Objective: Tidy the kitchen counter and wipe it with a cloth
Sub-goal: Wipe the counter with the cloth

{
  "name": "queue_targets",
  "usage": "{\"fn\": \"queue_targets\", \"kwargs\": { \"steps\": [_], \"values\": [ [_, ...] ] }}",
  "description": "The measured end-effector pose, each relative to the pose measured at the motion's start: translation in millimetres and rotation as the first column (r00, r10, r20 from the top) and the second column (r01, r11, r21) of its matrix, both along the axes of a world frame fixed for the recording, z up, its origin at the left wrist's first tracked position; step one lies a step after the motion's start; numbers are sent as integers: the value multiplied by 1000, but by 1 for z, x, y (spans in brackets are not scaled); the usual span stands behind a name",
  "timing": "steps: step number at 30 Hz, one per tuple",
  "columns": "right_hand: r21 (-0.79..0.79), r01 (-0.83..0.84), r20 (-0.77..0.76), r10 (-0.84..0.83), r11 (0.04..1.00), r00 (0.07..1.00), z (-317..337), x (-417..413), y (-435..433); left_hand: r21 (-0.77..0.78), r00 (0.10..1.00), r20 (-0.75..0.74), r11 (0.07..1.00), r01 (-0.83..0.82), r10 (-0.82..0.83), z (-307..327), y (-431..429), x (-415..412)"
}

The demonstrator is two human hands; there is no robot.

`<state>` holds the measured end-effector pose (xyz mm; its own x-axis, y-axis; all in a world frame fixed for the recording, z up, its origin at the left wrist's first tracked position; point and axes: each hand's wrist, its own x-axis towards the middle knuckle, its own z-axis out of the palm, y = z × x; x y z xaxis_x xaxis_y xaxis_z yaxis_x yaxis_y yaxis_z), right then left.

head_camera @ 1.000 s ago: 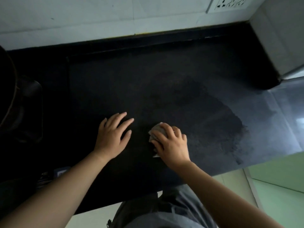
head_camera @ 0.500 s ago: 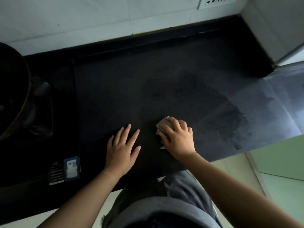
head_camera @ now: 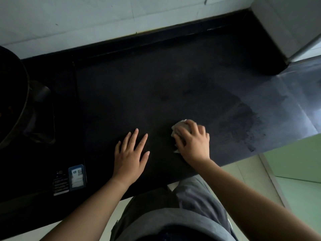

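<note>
A black kitchen counter (head_camera: 156,84) fills the view, with a darker wet patch (head_camera: 234,122) right of centre. My right hand (head_camera: 192,141) presses a bunched pale grey cloth (head_camera: 179,126) onto the counter near the front edge; only the cloth's far and left parts show past my fingers. My left hand (head_camera: 131,157) lies flat on the counter a little to the left of the cloth, fingers spread, holding nothing.
A black stove top (head_camera: 43,153) with a label sticker (head_camera: 76,178) adjoins the counter on the left, and a dark pan (head_camera: 12,94) sits on it. White tiled wall (head_camera: 104,20) runs behind. A grey appliance corner (head_camera: 286,28) stands at the back right.
My view has swung left, bringing the stove and pan into sight. My right hand and cloth have slid slightly away from me over the counter; my left hand stays flat.
</note>
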<state>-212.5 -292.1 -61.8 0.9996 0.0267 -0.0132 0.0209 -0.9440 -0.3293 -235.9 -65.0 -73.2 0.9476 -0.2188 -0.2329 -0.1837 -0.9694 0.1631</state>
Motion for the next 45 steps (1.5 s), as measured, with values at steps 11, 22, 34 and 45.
{"fn": "queue_targets", "kwargs": {
  "steps": [11,22,34,45],
  "values": [
    [-25,299,1,-299,954,954,-1,13,-56,-28,1000,-15,1000,3,-4,1,2,1],
    [-41,-65,-36,63,997,997,0,-15,-39,-12,997,-79,1000,-4,3,13,-4,6],
    [431,490,-132,-484,758,865,36,-75,-179,-306,994,-33,947,93,-109,68,-153,5],
    [549,663,-140,-726,509,673,78,-226,-357,-513,877,-127,788,341,-463,77,-395,-62]
  ]
}}
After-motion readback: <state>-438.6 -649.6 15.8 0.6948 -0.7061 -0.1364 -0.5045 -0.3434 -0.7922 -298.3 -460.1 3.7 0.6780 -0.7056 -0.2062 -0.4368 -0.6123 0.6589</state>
